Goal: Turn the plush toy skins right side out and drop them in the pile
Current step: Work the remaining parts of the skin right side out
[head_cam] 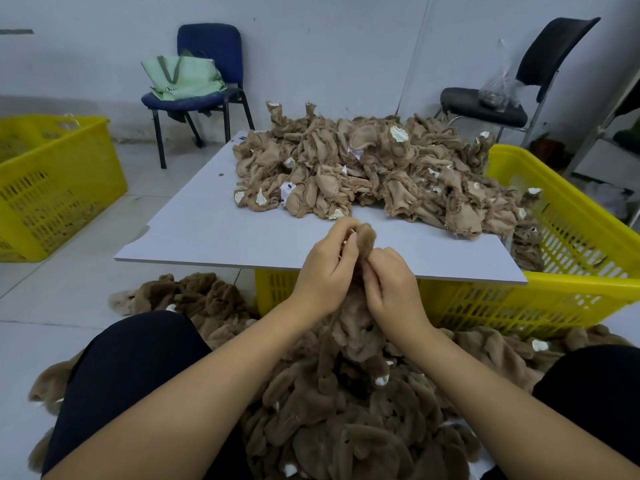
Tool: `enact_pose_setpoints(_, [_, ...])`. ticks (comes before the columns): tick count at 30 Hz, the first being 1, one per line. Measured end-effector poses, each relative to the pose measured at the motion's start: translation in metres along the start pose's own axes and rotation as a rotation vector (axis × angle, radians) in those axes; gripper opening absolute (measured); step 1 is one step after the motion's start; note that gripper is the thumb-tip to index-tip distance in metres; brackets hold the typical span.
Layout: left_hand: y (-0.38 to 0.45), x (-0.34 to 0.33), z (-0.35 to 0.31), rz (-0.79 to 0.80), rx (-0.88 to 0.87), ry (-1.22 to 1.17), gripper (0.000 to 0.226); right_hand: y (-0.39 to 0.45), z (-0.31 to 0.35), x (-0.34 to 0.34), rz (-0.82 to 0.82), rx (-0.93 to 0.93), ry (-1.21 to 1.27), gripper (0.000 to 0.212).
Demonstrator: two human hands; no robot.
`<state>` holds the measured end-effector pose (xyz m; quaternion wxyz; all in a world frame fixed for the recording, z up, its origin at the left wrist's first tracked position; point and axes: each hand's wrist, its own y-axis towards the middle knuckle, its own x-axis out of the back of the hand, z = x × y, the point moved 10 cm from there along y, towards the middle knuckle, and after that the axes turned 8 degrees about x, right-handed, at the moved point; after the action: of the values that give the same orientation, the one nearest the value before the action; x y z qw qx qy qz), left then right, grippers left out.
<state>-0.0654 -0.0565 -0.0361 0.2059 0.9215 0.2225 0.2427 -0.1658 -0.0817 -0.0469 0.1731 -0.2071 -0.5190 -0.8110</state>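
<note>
Pinching from both sides, the left hand (327, 271) and the right hand (391, 282) hold one plush skin (365, 239) upright between them, just over the near edge of the white board (214, 230). A furry brown nub of the skin pokes up above the fingertips, while the rest hangs straight down between the wrists toward the lap, so its long axis runs vertically. Both hands have fingers curled tight on the fabric; the left sits slightly higher and nearer the nub, and looks better placed to push the remaining part through. Directly below lies the pile of turned skins (346, 410), fur side out, spread on the floor between the knees, so the drop should be short. On the board's far half sits a heap of unturned skins (374, 171), pale backing outward. A yellow crate (571, 258) supports the board at right, another crate (52, 188) stands left, and two chairs line the wall.
</note>
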Motion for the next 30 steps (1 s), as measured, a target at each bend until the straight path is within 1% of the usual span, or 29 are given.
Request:
enact_pose_setpoints(2, [0.001, -0.004, -0.003, 0.086, -0.025, 0.039, 0.030, 0.000, 0.001, 0.001, 0.008, 0.011, 0.002, 0.027])
enact_pose_setpoints(4, [0.001, -0.002, -0.009, 0.100, -0.068, 0.091, 0.028, -0.001, -0.001, 0.000, 0.023, -0.005, 0.028, 0.025])
enact_pose_setpoints(7, [0.000, 0.004, -0.020, 0.026, -0.175, 0.187, 0.022, -0.001, -0.008, 0.001, 0.022, -0.113, 0.066, 0.026])
enact_pose_setpoints(9, [-0.007, 0.007, -0.027, -0.067, -0.249, 0.220, 0.011, 0.005, -0.006, 0.009, -0.039, -0.159, 0.059, 0.028])
enact_pose_setpoints(10, [-0.012, 0.008, -0.030, -0.126, -0.266, 0.231, 0.012, 0.010, -0.001, 0.013, -0.067, -0.146, 0.048, 0.028])
enact_pose_setpoints(12, [-0.019, 0.011, -0.028, -0.226, -0.232, 0.231, 0.015, 0.020, 0.010, 0.014, -0.067, -0.069, 0.035, 0.026])
enact_pose_setpoints(14, [-0.023, 0.009, -0.023, -0.283, -0.201, 0.252, 0.017, 0.023, 0.014, 0.016, -0.057, -0.013, 0.038, 0.026])
enact_pose_setpoints(18, [-0.024, 0.006, -0.023, -0.274, -0.200, 0.220, 0.023, 0.019, 0.017, 0.022, -0.066, 0.061, -0.020, 0.026])
enact_pose_setpoints(22, [-0.020, 0.013, -0.024, -0.266, -0.181, 0.097, 0.023, 0.026, 0.035, 0.027, -0.081, 0.225, -0.056, 0.020])
enact_pose_setpoints(24, [-0.018, 0.016, -0.032, -0.270, -0.229, 0.080, 0.023, 0.033, 0.043, 0.033, -0.110, 0.296, -0.050, 0.021])
enact_pose_setpoints(27, [-0.017, 0.019, -0.036, -0.279, -0.305, 0.141, 0.023, 0.035, 0.041, 0.029, -0.080, 0.321, -0.058, 0.019])
enact_pose_setpoints(30, [-0.016, 0.007, -0.023, -0.219, -0.303, 0.215, 0.025, 0.028, 0.026, 0.020, -0.015, 0.283, -0.087, 0.023])
